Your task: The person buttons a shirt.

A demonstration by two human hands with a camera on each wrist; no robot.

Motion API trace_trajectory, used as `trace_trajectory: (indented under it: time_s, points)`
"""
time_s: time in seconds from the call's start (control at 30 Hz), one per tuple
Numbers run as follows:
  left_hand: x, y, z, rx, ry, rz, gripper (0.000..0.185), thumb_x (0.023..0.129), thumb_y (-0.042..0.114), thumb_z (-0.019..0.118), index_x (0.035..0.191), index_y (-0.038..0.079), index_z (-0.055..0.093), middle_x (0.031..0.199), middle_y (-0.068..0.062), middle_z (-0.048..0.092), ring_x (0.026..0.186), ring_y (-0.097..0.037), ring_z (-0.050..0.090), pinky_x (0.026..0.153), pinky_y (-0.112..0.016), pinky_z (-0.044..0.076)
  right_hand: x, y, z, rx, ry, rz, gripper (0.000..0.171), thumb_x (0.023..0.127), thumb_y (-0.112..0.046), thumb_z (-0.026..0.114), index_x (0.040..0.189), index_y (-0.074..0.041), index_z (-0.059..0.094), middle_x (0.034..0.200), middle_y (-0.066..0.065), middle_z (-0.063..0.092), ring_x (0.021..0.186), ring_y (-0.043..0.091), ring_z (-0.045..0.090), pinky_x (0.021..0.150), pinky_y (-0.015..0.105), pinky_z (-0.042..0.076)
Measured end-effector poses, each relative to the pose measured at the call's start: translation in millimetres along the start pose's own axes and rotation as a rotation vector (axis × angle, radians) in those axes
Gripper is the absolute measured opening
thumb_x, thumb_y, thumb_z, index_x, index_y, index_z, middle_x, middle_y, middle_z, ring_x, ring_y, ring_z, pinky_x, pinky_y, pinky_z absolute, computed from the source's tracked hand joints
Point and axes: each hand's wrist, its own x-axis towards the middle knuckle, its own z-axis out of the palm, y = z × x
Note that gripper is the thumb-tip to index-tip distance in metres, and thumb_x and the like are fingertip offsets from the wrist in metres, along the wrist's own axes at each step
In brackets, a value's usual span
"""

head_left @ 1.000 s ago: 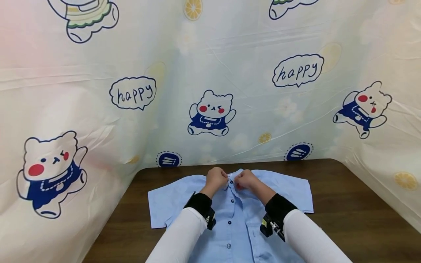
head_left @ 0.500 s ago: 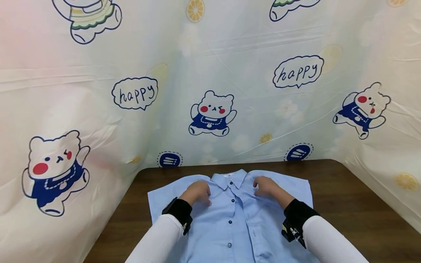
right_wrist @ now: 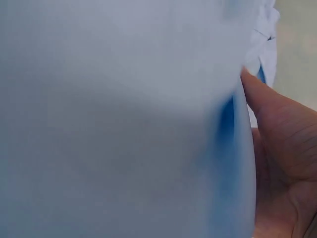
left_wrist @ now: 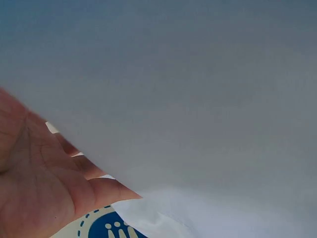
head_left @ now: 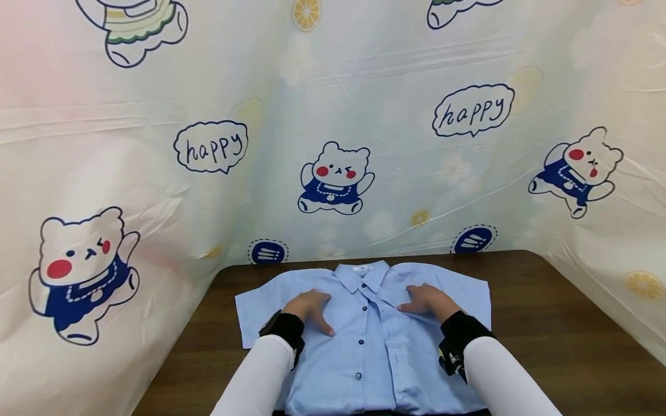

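We are smoothing the shirt (head_left: 364, 346) on the bench (head_left: 546, 323): left hand (head_left: 308, 304) and right hand (head_left: 428, 300) press flat, fingers spread. Next, probably sweep outward evenly.

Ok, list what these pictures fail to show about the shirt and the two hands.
- Shirt: its hem is cut off by the bottom edge of the head view.
- Collar label: too small to read in the head view.
- Left hand: in the left wrist view, blurred cloth close to the lens hides the fingertips.
- Right hand: in the right wrist view only part of the palm shows; cloth fills the rest.
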Motion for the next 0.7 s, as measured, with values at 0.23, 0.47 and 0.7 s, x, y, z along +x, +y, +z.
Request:
trace_trajectory:
  time_s: [0.23,0.47,0.7]
  points:
    - [0.4,6.3,-5.0,-0.02,0.014,-0.054,0.085,0.064,0.039,0.092,0.136,0.012,0.056,0.141,-0.012,0.05,0.131,-0.035,0.042,0.105,-0.052,0.037,9.4,-8.3,-1.3,-0.046,0.081,-0.025,0.063,0.092,-0.037,0.066,0.135,0.005,0.049,0.132,0.031,0.05,0.124,0.045,0.046,0.102,0.056,0.038]
    - [13.7,46.4,-12.7,-0.073,0.222,-0.047,0.017,0.079,0.009,0.075,0.068,0.006,0.063,0.067,-0.002,0.056,0.061,-0.017,0.053,0.059,-0.029,0.046,4.2,-54.0,-4.9,0.037,0.312,-0.169,0.016,0.084,-0.018,0.073,0.081,-0.004,0.065,0.074,0.005,0.06,0.069,0.021,0.057,0.066,0.036,0.049]
    - [17.6,86.7,3.4,-0.191,0.224,-0.039,0.029,0.08,0.001,0.069,0.054,0.007,0.057,0.053,-0.002,0.05,0.047,-0.015,0.049,0.046,-0.024,0.041,0.4,-92.7,11.5,-0.076,0.281,-0.144,0.015,0.082,-0.012,0.073,0.081,-0.006,0.059,0.075,0.004,0.056,0.068,0.019,0.052,0.061,0.035,0.046]
